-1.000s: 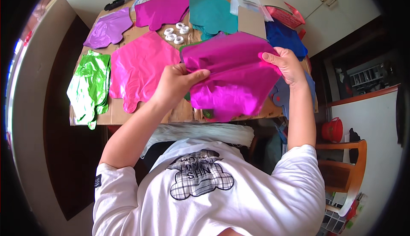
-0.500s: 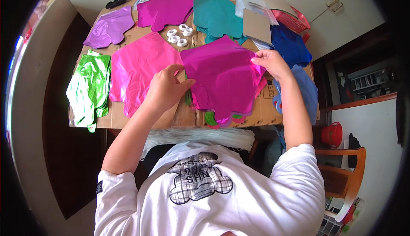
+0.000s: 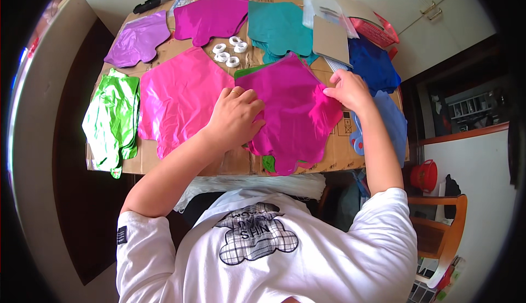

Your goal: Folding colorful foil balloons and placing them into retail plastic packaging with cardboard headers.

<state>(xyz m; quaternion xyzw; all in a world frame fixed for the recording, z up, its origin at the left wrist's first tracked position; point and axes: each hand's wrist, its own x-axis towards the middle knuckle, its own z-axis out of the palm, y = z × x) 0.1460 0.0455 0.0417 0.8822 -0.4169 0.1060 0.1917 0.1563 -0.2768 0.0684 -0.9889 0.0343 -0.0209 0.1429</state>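
Note:
A flat magenta foil balloon [image 3: 293, 119] lies on a stack at the table's near middle; green and pink edges of other balloons show beneath it. My right hand [image 3: 350, 90] pinches its right edge between thumb and fingers, and the foil creases there. At its left side my left hand [image 3: 236, 114] is closed over the edge, knuckles up, with the fingertips partly hidden. Just left of that hand is a bright pink foil balloon [image 3: 181, 97]. Green foil balloons [image 3: 112, 119] lie at the far left.
Along the back lie lilac [image 3: 137, 38], magenta [image 3: 211, 18] and teal [image 3: 279, 26] foil pieces. Several white rolls [image 3: 233, 61] sit mid-table. Dark blue foil [image 3: 372, 61], light blue foil [image 3: 392, 119], a grey-beige card [image 3: 330, 40] and a red basket [image 3: 378, 31] are at right.
The magenta balloon has come down onto the stack and slightly nearer me. My left hand has moved right, further over its left edge; my right hand keeps its hold.

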